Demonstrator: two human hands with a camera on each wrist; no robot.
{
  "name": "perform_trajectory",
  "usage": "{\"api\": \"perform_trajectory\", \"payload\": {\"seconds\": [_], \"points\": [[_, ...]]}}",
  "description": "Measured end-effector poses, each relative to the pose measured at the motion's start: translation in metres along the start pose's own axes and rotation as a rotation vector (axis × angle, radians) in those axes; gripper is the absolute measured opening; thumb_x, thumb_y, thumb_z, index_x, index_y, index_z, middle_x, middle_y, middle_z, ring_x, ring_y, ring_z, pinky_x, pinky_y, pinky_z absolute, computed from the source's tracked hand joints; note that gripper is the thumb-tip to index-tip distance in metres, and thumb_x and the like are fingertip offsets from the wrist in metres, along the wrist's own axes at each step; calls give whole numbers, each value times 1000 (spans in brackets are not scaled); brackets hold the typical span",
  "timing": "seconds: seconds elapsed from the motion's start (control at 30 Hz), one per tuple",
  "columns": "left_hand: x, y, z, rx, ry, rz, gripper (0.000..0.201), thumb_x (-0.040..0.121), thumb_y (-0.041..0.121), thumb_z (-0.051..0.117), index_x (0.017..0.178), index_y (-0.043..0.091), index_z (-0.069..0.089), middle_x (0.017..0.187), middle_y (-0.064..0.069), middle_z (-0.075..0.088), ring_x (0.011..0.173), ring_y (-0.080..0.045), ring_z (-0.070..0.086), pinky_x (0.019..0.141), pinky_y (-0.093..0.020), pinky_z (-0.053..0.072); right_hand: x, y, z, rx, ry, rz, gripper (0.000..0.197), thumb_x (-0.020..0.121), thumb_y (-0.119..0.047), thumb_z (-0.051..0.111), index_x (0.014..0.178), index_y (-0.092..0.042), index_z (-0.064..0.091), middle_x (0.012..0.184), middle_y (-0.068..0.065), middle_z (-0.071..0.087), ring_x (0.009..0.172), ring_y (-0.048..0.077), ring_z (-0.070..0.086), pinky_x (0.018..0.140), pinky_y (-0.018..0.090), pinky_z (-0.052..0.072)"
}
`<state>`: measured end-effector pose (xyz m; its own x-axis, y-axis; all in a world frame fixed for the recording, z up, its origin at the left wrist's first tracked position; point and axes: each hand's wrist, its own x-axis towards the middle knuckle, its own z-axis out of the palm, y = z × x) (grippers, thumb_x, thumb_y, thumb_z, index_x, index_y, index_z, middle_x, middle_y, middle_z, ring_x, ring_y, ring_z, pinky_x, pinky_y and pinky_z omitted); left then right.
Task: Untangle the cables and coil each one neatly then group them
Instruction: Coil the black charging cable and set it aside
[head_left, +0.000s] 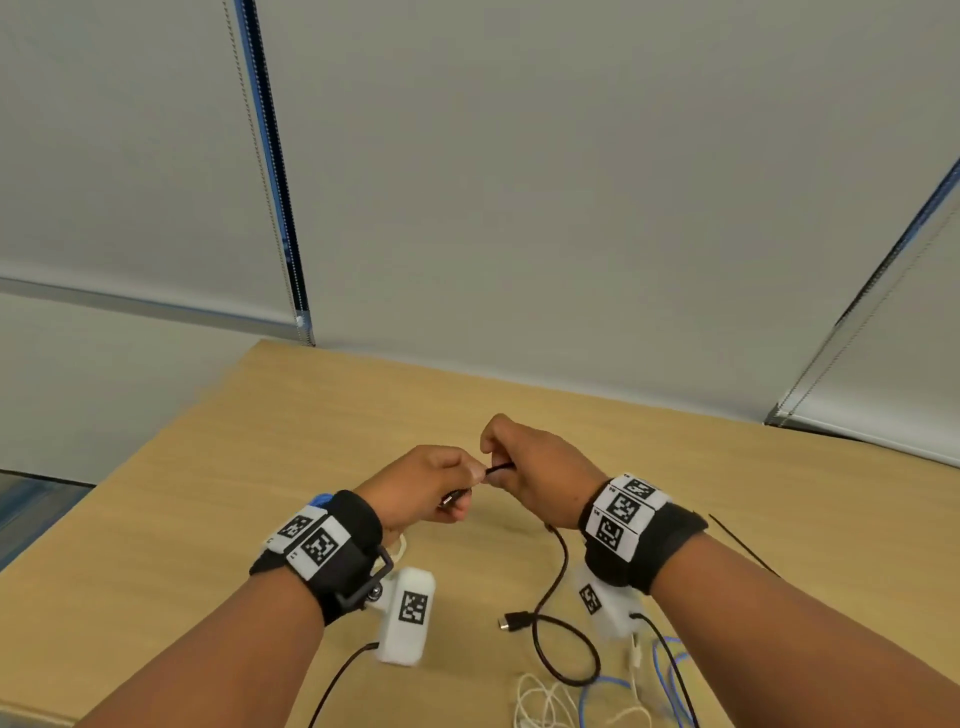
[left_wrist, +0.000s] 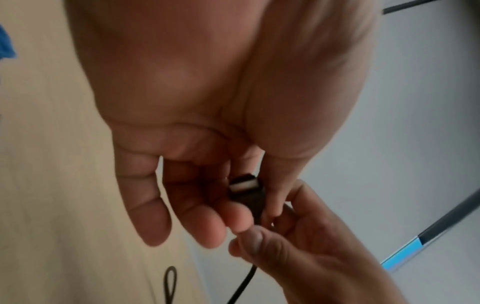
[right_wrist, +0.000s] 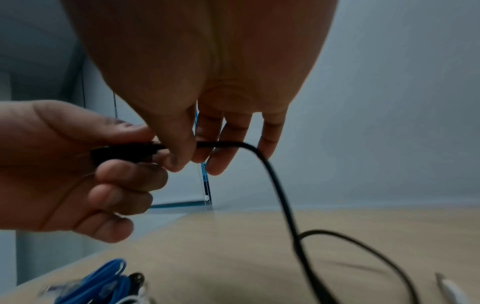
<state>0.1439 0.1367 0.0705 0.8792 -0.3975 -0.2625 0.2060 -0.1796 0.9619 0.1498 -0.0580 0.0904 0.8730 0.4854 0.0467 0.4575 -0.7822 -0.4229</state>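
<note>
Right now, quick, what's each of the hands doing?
Left hand: closed, fingers pinching the plug end of the black cable.
Right hand: closed, thumb and fingers pinching the same black cable just beside the plug.

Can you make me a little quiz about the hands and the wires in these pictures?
1. True or false: the left hand holds the plug of the black cable.
2. Which cable lies near the table's front edge beside the white cable? A) red B) blue C) green
3. Fill in: the right hand pinches the black cable just past its ____.

Key: 1 true; 2 B, the blue cable; 3 plug.
</note>
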Motion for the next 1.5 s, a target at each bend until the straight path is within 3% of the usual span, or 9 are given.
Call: {"api": "perform_trajectory", "payload": {"seconds": [0.2, 0.33, 0.5, 0.7, 0.87, 1.03, 1.13, 1.3, 1.5], "points": [[-7, 16, 12, -407, -234, 16, 10, 82, 16, 55, 79, 7, 58, 75, -14, 58, 81, -33, 68, 89, -44, 54, -21, 25, -39, 84, -36, 83, 16, 94, -16, 60, 97, -25, 48, 82, -5, 58, 71, 14, 52, 69, 31, 45], [-1, 22, 28, -713, -320, 151, 18, 85, 20, 55, 71, 11, 51, 79, -16, 63, 86, -36, 68, 101, -53, 48, -30, 25, -34, 170, -47, 122, 13, 91, -13, 58, 90, -25, 51, 81, -6, 60, 69, 14, 55, 67, 29, 47], [2, 45, 29, -778, -199, 377, 23, 93, 28, 56, 72, 18, 55, 106, -14, 74, 121, -35, 64, 112, -59, 37, -42, 30, -24, 235, -64, 218, 15, 86, -17, 62, 88, -26, 51, 95, 9, 69, 89, 30, 63, 82, 45, 51], [7, 63, 34, -720, -17, 529, 14, 93, 29, 56, 82, 20, 54, 139, -9, 64, 135, -20, 56, 116, -55, 25, -49, 32, -11, 208, -45, 211, 10, 95, -24, 58, 95, -32, 51, 85, -8, 61, 82, 20, 61, 77, 37, 49], [14, 64, 47, -94, 137, 588, 17, 101, 21, 53, 84, 19, 51, 131, 8, 70, 128, -2, 58, 105, -31, 37, -56, 19, -15, 262, -27, 103, 22, 103, -17, 43, 115, -31, 56, 90, -10, 71, 85, 9, 61, 74, 20, 45], [15, 58, 44, 481, 114, 497, 21, 104, 33, 51, 89, 20, 58, 85, 6, 75, 81, -19, 69, 80, -48, 53, -61, 11, -24, 339, 81, 10, 23, 104, -14, 42, 117, -26, 57, 90, -8, 65, 88, 19, 61, 83, 36, 50], [12, 63, 34, 715, 59, 438, 26, 101, 41, 52, 82, 27, 65, 71, 8, 73, 62, 0, 61, 65, -32, 44, -62, 21, -29, 367, 228, 49, 12, 100, -17, 56, 106, -25, 62, 94, -5, 67, 90, 20, 63, 82, 40, 53], [8, 78, 23, 580, 15, 398, 29, 98, 32, 63, 78, 13, 73, 59, 7, 64, 62, 14, 60, 70, -28, 41, -64, 51, -26, 141, 268, 117, 31, 90, -23, 73, 117, -31, 61, 116, -11, 49, 110, 7, 51, 96, 28, 47], [15, 84, -2, 553, 381, 455, 29, 99, 31, 57, 78, 12, 64, 70, -4, 65, 56, -3, 52, 59, -29, 37, -89, 99, -32, 33, 358, 347, 32, 89, -25, 73, 118, -35, 66, 139, -7, 46, 128, 17, 40, 109, 34, 33]]}}
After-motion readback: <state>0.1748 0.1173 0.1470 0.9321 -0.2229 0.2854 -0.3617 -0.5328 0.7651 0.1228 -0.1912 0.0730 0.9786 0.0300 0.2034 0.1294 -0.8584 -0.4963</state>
